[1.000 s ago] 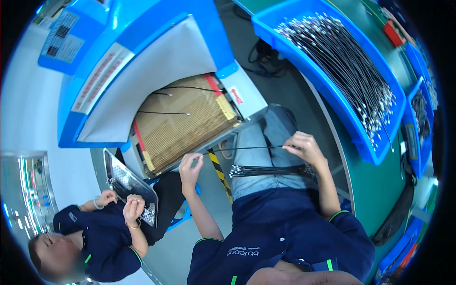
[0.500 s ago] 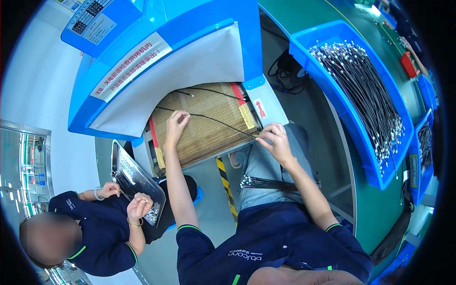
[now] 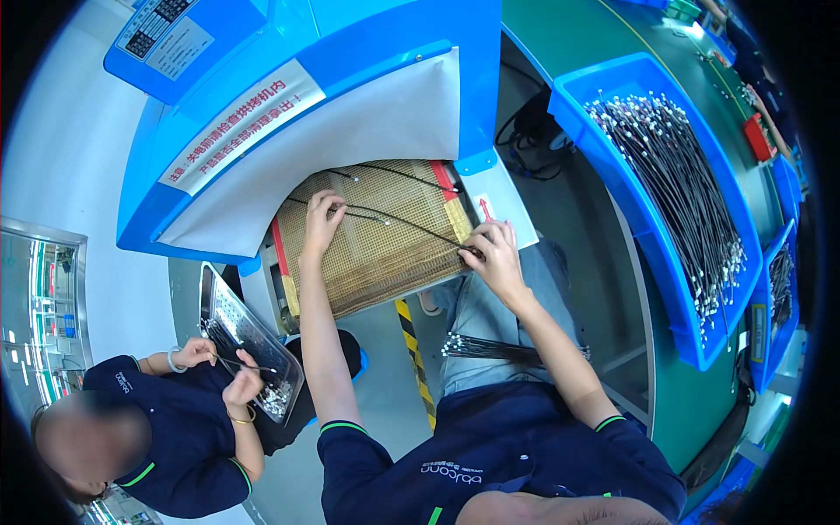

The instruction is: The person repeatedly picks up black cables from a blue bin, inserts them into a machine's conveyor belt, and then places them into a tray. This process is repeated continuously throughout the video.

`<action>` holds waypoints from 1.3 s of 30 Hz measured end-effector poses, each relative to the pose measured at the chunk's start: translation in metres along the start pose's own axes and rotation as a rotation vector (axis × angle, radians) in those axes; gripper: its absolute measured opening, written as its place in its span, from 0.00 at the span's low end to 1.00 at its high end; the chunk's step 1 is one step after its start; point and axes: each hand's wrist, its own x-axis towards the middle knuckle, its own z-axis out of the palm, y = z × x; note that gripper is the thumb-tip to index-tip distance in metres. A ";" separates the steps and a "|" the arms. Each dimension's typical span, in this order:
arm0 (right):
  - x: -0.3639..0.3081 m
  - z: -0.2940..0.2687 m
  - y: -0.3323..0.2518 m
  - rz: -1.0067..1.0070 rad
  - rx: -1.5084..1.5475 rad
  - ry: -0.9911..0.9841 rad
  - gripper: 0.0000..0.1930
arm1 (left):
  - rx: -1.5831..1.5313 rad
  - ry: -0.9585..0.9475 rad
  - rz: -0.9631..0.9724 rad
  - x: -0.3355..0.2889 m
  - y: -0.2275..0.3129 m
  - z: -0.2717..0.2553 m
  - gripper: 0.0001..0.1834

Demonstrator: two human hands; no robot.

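A thin black cable (image 3: 411, 227) stretches across the brown mesh belt (image 3: 367, 271) at the mouth of a blue machine. My left hand (image 3: 322, 226) is over the belt, its fingers closed on the cable near the machine's opening. At the belt's right edge my right hand (image 3: 495, 259) pinches the cable's other end. A white connector (image 3: 386, 222) shows on the mesh between my hands. Farther in lie more black cables (image 3: 398, 174). Across my lap rests a bundle of black cables (image 3: 494, 348) with white ends.
The blue machine (image 3: 481, 87) has a white curtain (image 3: 385, 114) over its opening. To the right, a blue bin (image 3: 569, 109) full of cables stands on a green table (image 3: 678, 385). At left, a co-worker (image 3: 175, 420) handles a cable over a tray (image 3: 293, 385).
My right hand has turned its fingers more downward at the belt's edge. A white connector now shows beside my left hand. The co-worker's hands have shifted slightly.
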 end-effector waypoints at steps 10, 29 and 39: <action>-0.093 -0.071 0.027 0.068 0.178 -0.425 0.11 | -0.107 0.226 0.006 -0.079 0.091 0.024 0.13; -0.165 -0.087 0.041 0.289 0.268 -0.637 0.06 | -0.370 -0.403 -0.199 -0.248 0.176 0.114 0.17; -0.151 -0.109 0.041 0.297 0.309 -0.550 0.07 | -0.307 -0.378 -0.179 -0.237 0.195 0.091 0.13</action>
